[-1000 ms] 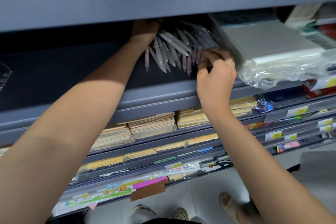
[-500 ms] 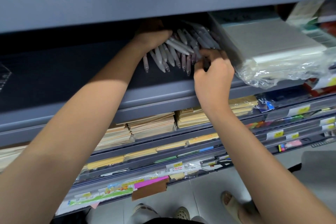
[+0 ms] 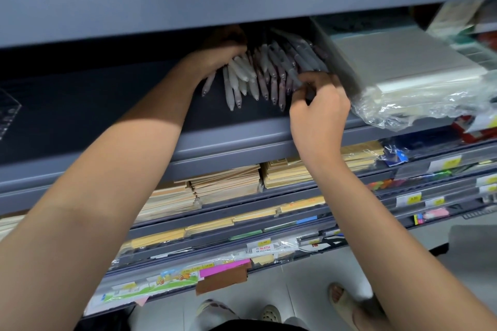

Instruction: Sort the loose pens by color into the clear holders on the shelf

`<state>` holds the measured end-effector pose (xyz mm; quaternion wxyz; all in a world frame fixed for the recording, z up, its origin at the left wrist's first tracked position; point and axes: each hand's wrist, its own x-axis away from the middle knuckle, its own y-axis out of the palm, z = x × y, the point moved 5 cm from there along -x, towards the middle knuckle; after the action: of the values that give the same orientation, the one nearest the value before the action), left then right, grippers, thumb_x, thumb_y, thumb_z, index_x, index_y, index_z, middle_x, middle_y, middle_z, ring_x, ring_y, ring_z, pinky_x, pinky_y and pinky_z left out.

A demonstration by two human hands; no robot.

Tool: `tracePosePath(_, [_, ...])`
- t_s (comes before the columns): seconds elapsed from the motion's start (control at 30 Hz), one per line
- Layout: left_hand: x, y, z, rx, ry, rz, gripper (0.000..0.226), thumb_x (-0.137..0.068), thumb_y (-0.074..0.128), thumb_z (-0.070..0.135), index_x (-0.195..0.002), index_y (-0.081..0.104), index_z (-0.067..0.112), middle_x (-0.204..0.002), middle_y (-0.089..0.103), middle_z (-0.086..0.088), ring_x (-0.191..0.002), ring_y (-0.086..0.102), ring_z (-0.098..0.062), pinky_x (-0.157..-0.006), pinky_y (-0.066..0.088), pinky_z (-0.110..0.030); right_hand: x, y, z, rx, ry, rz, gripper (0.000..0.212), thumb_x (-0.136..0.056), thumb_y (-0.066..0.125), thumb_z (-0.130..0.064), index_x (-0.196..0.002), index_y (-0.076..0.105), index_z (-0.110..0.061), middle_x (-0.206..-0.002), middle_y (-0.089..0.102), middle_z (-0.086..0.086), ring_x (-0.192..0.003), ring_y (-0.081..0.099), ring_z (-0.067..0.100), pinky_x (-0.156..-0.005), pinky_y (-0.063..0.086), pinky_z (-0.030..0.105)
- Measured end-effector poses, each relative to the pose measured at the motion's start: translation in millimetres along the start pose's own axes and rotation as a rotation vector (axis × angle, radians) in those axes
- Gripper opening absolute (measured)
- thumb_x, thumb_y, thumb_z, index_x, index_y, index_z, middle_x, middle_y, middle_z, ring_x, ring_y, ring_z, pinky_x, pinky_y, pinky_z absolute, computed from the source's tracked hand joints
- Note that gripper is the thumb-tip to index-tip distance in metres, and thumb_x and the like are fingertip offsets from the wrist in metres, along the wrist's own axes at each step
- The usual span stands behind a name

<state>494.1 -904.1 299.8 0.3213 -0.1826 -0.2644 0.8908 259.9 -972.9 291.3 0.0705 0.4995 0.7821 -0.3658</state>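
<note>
Dozens of loose pens [image 3: 265, 75] lie fanned on the dark shelf [image 3: 107, 105], tips toward its front lip. At the fan's left rear, the left hand [image 3: 223, 48] covers the back ends of the pale pens [image 3: 239, 72], probably to keep that color bunched. Its fingers sit in shadow, so their grip cannot be told. At the fan's right edge, the right hand [image 3: 320, 113] pinches one dark pen [image 3: 309, 93] between thumb and fingertips, seemingly to draw it out. Just right of the fan stands a clear holder [image 3: 341, 67].
</note>
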Motion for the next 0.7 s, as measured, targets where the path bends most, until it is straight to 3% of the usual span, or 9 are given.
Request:
tracePosePath(0.17, [2,4,5,-0.017,0.047,-0.005,0.02,-0.09,0.055,0.003,-0.1,0.061,0.019,-0.101,0.061,0.001,-0.097,0.055,-0.01,-0.077,0.043,-0.016,1,0,1,-0.008,0.018,-0.002,0.028,-0.085,0.053,-0.003,-0.106,0.067,-0.014,-0.104,0.058,0.009,-0.086,0.041,0.013,-0.076,0.031,0.02])
tracePosePath(0.27, [6,0,16,-0.048,-0.02,0.077,0.012,-0.097,0.054,0.015,-0.104,0.062,0.021,-0.104,0.062,-0.002,-0.101,0.058,-0.014,-0.075,0.044,-0.017,0,-2,0,-0.014,0.019,0.004,0.028,-0.085,0.053,-0.002,-0.106,0.067,-0.014,-0.106,0.058,0.01,-0.087,0.043,0.014,-0.076,0.032,0.02])
tracePosePath(0.37, [17,-2,20,-0.179,-0.169,0.045,0.036,-0.103,0.046,0.035,-0.13,0.06,0.015,-0.135,0.06,-0.01,-0.124,0.055,-0.023,-0.102,0.043,-0.028,-1,-2,0,-0.021,0.016,0.002,0.028,-0.085,0.053,-0.002,-0.107,0.067,-0.013,-0.107,0.059,0.01,-0.09,0.049,0.017,-0.079,0.035,0.021])
tracePosePath(0.4, [23,-1,20,-0.201,-0.214,-0.014,0.043,-0.103,0.043,0.042,-0.131,0.061,0.015,-0.134,0.063,-0.01,-0.122,0.059,-0.02,-0.105,0.043,-0.034,-1,-2,1,-0.024,0.017,0.003,0.028,-0.085,0.053,-0.002,-0.107,0.067,-0.013,-0.106,0.059,0.01,-0.091,0.05,0.018,-0.079,0.035,0.022])
tracePosePath(0.47, [37,6,24,-0.212,-0.301,-0.202,0.05,-0.103,0.037,0.053,-0.105,0.073,0.018,-0.091,0.078,-0.006,-0.082,0.072,-0.009,-0.08,0.053,-0.035,-1,-1,1,-0.034,0.023,0.006,0.028,-0.085,0.053,-0.002,-0.107,0.067,-0.013,-0.105,0.059,0.009,-0.091,0.051,0.019,-0.078,0.035,0.022])
tracePosePath(0.5, [43,9,28,-0.227,-0.329,-0.266,0.054,-0.103,0.035,0.057,-0.09,0.073,0.02,-0.069,0.076,-0.001,-0.062,0.07,-0.006,-0.067,0.052,-0.033,-2,-2,1,-0.04,0.027,0.009,0.028,-0.084,0.053,-0.002,-0.107,0.067,-0.013,-0.104,0.059,0.009,-0.091,0.051,0.019,-0.078,0.035,0.021])
tracePosePath(0.57, [45,11,35,-0.251,-0.351,-0.275,0.054,-0.101,0.036,0.061,-0.079,0.067,0.023,-0.058,0.068,0.002,-0.044,0.062,0.0,-0.064,0.05,-0.029,-2,-2,2,-0.057,0.035,0.013,0.029,-0.084,0.053,-0.001,-0.107,0.067,-0.012,-0.104,0.059,0.009,-0.094,0.052,0.021,-0.079,0.034,0.021])
tracePosePath(0.63, [40,13,37,-0.224,-0.37,-0.227,0.052,-0.102,0.036,0.059,-0.078,0.063,0.022,-0.061,0.064,0.001,-0.046,0.064,-0.004,-0.072,0.055,-0.025,-2,-3,2,-0.072,0.042,0.022,0.029,-0.084,0.053,-0.001,-0.107,0.067,-0.011,-0.105,0.06,0.01,-0.097,0.054,0.023,-0.081,0.035,0.02])
tracePosePath(0.7, [36,18,37,-0.214,-0.411,-0.206,0.052,-0.104,0.035,0.054,-0.079,0.063,0.019,-0.062,0.066,-0.006,-0.064,0.068,-0.022,-0.088,0.054,-0.035,-2,-5,2,-0.093,0.047,0.037,0.028,-0.084,0.053,-0.002,-0.106,0.068,-0.011,-0.106,0.061,0.01,-0.099,0.055,0.025,-0.084,0.037,0.022])
